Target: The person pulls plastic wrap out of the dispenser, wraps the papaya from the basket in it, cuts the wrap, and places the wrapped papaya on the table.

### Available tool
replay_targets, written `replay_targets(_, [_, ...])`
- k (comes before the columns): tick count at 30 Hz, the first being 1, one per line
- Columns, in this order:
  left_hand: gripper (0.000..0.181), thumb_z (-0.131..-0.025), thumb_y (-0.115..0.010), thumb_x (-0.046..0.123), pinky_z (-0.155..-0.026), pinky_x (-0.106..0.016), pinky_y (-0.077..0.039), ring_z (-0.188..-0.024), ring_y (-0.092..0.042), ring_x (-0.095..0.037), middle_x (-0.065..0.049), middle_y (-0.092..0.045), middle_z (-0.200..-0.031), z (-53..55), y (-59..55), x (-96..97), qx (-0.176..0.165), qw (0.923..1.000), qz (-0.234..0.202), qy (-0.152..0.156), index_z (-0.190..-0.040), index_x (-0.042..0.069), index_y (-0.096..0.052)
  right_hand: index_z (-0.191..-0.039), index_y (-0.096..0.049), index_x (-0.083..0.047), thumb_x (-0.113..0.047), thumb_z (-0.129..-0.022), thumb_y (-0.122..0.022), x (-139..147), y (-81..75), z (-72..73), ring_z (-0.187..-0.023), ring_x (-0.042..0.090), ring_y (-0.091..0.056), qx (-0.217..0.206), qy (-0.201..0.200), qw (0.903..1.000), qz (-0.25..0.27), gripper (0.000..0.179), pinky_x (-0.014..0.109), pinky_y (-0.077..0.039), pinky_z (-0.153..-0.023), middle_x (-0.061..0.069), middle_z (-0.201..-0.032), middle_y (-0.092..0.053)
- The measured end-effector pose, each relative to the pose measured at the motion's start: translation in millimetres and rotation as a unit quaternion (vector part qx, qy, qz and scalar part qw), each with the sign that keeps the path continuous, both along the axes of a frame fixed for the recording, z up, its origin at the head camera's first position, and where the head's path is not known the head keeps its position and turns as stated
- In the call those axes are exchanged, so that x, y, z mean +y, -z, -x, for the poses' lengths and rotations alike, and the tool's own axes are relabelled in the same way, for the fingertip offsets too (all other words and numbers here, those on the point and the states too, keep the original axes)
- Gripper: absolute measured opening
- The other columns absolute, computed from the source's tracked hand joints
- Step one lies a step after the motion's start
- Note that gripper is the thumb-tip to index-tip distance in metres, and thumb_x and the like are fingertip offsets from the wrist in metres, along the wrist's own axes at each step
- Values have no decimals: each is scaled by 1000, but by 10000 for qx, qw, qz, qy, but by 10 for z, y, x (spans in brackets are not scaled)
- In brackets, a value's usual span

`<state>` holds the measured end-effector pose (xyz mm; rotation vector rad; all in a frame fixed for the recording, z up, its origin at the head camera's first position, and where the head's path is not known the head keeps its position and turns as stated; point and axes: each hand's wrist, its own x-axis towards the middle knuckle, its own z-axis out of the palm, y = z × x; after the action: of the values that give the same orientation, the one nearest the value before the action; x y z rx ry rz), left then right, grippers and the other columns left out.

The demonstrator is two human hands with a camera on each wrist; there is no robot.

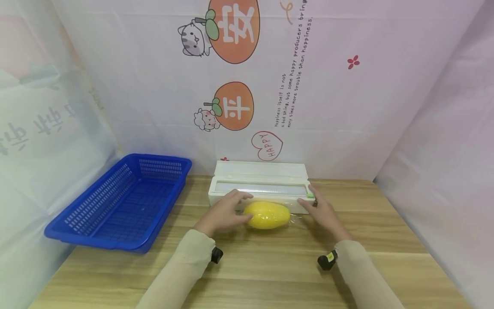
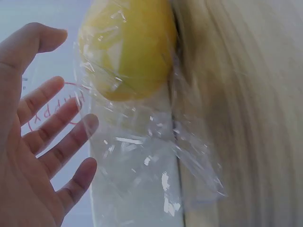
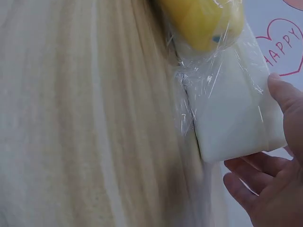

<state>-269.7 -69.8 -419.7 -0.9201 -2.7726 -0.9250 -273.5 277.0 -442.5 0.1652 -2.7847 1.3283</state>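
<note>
A yellow, mango-like fruit (image 1: 267, 215) wrapped in clear cling film (image 2: 137, 146) lies on the table, against the front of a white cling film dispenser (image 1: 262, 199). The dispenser's lid stands raised at the back. My left hand (image 1: 227, 212) is at the fruit's left end; in the left wrist view its fingers are spread and lightly bent, with nothing gripped. My right hand (image 1: 322, 212) holds the dispenser's right end. In the right wrist view, the thumb is at its upper edge and the fingers (image 3: 251, 177) lie against the end face. Crumpled film sticks out at both fruit ends.
A blue plastic basket (image 1: 133, 244) with perforated walls stands on the left of the wooden table (image 1: 266, 274). Behind the dispenser hangs a white printed cloth (image 1: 328, 103), and similar cloth closes off both sides. A small green part (image 1: 310, 195) sits on the dispenser's right end.
</note>
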Motion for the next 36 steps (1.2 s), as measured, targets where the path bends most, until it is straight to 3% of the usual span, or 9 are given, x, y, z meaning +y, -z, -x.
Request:
replay_targets(9, [43, -93, -70, 35, -94, -33, -49, -110, -57, -13, 5, -59, -130, 49, -210, 273, 393, 9988, 45, 273, -133, 19, -62, -162, -13, -21, -59, -98, -53, 31, 38, -13, -131, 48, -45, -95, -80, 9999, 68, 85, 60, -41, -103, 30, -154, -31])
replay_targets(14, [40, -96, -67, 31, -96, -32, -49, -114, -57, -15, 4, -61, -130, 111, -320, 557, 331, 9978, 33, 572, -133, 17, -62, -161, -14, -25, -62, -95, -55, 62, 59, 2, -136, 46, -41, -188, -55, 9994, 279, 87, 58, -38, -107, 23, -160, -23])
replay_targets(20, [37, -97, -66, 27, -96, -26, -48, -114, -59, -16, 2, -62, -128, 174, -394, 919, 307, 9958, 277, 816, -132, 15, -63, -160, -17, -27, -59, -94, -59, 108, 106, 38, -138, 43, -39, -208, -168, 9980, 569, 85, 55, -35, -110, 20, -160, -26])
replay_targets(25, [36, -97, -66, 27, -92, -22, -48, -111, -60, -13, 1, -64, -125, 285, -398, 1268, 280, 9947, 391, 913, -131, 14, -65, -160, -19, -27, -58, -94, -60, 161, 98, 62, -139, 42, -39, -245, -246, 9971, 677, 84, 54, -34, -111, 22, -158, -28])
replay_targets(30, [38, -97, -66, 29, -88, -19, -48, -106, -61, -11, -1, -65, -122, 385, -304, 1584, -171, 9957, 130, 904, -131, 13, -66, -159, -23, -27, -54, -96, -61, 225, 94, 84, -136, 43, -42, -133, -345, 9979, 526, 79, 58, -35, -109, 21, -158, -29])
replay_targets(33, [36, -96, -65, 26, -86, -19, -49, -101, -61, -10, -1, -67, -116, 439, -213, 1757, -286, 9971, -8, 704, -128, 11, -68, -159, -26, -27, -51, -98, -59, 254, 99, 85, -133, 45, -44, -37, -365, 9984, 422, 73, 62, -35, -108, 18, -158, -29])
replay_targets(36, [32, -94, -65, 24, -84, -19, -49, -95, -61, -8, 2, -70, -108, 458, -159, 1893, -87, 9995, 94, 295, -123, 12, -71, -158, -27, -26, -45, -101, -57, 257, 96, 80, -133, 47, -43, 20, -463, 9980, 436, 67, 64, -33, -108, 15, -160, -26])
